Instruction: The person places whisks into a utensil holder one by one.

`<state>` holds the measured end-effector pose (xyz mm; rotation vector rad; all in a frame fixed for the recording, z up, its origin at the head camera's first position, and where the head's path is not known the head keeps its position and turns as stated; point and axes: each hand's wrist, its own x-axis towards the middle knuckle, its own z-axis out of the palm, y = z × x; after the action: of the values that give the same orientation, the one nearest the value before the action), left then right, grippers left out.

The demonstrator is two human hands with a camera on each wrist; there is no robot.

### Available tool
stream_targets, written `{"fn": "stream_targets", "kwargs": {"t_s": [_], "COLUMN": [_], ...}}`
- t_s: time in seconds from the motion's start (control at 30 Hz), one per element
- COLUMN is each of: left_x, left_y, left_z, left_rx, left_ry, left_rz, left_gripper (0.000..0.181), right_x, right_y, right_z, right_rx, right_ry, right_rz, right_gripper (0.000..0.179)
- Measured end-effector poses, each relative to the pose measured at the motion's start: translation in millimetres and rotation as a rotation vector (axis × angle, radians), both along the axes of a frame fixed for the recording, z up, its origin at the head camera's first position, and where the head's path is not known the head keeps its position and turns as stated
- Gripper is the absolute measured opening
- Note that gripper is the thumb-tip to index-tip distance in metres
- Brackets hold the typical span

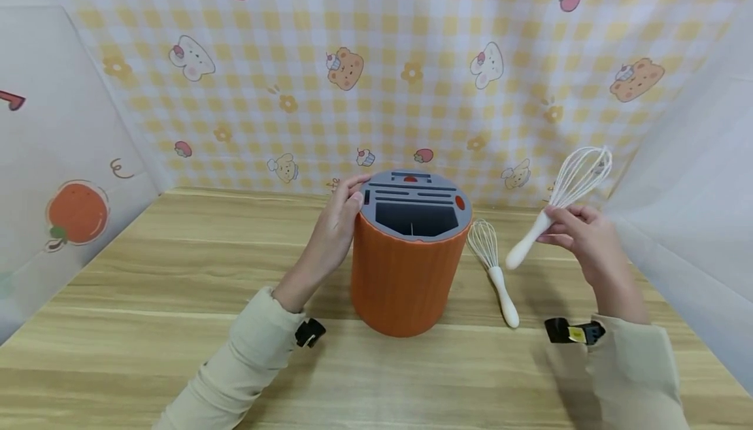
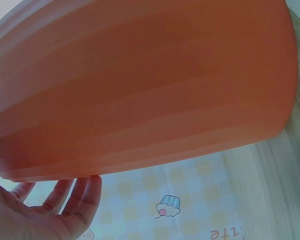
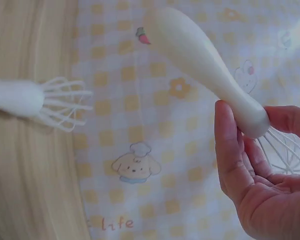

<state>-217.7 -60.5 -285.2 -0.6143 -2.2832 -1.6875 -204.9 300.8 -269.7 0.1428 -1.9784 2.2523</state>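
Observation:
An orange, round utensil holder [image 1: 406, 280] with a grey slotted top stands upright on the table. My left hand [image 1: 335, 224] grips its left side near the rim, fingers bent around the wall. In the left wrist view, the fingertips [image 2: 92, 187] meet the orange wall. My right hand [image 1: 588, 240] pinches a white whisk [image 3: 200, 55] where handle and wires join. This whisk is held above the table, handle slanting down to the left in the head view. Between the holder and my right hand, a second, smaller white whisk [image 1: 500, 289] lies on the table, wires toward the back.
A wood-grain table [image 1: 194, 260] lies beneath everything. Behind it hangs a yellow-and-white checked cloth [image 1: 294, 129] with cartoon prints. Pale sheets stand at the left and right sides. The holder's top has one large opening [image 1: 414, 217] and several narrow slots.

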Motion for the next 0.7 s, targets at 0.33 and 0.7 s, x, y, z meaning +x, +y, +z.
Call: {"fn": "stream_targets", "kwargs": {"t_s": [0.33, 0.7], "left_x": [1.3, 1.9], "left_y": [0.4, 0.5], "left_z": [1.2, 0.8], "left_rx": [-0.008, -0.019], "left_ry": [0.0, 0.0], "left_rz": [0.003, 0.013], "left_gripper": [0.042, 0.042], "right_x": [10.4, 24.6], "right_y": [-12, -34], "right_z": [16.8, 34.5], "right_rx": [-0.36, -0.616], "right_ry": [0.121, 0.248], "right_rz": [0.104, 0.174], "right_gripper": [0.009, 0.014]}}
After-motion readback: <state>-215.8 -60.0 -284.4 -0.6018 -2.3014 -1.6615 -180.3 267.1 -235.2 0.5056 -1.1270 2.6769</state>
